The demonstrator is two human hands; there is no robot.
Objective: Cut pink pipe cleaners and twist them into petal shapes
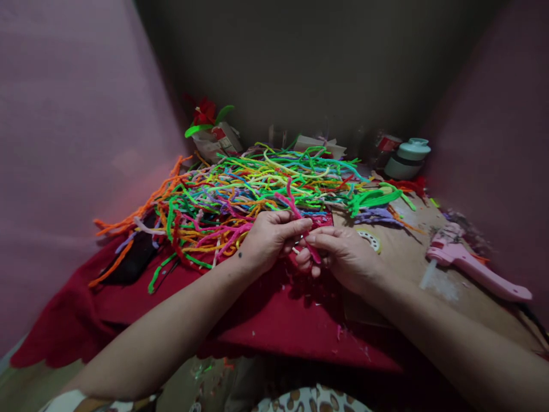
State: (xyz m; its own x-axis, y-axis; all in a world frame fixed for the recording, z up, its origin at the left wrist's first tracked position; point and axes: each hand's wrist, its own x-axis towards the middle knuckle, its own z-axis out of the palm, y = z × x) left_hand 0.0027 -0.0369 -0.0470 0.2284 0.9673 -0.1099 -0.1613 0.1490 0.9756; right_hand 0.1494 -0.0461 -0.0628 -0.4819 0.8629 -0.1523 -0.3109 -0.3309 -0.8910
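Observation:
Between my two hands, above the near side of the table, is a bright pink pipe cleaner. My left hand pinches it between thumb and forefinger, with its fuzzy upper end sticking up past the fingers. Just to the right, my right hand closes its fingertips on the lower part, which slants down across them. Part of the pink piece is hidden by the fingers. Right behind the hands spreads a big heap of many-coloured pipe cleaners.
A dark red cloth covers the table. On the right lies a cardboard sheet with a pink glue gun and a tape roll. Behind stand a mint-lidded jar and a red flower. Pink walls rise on both sides.

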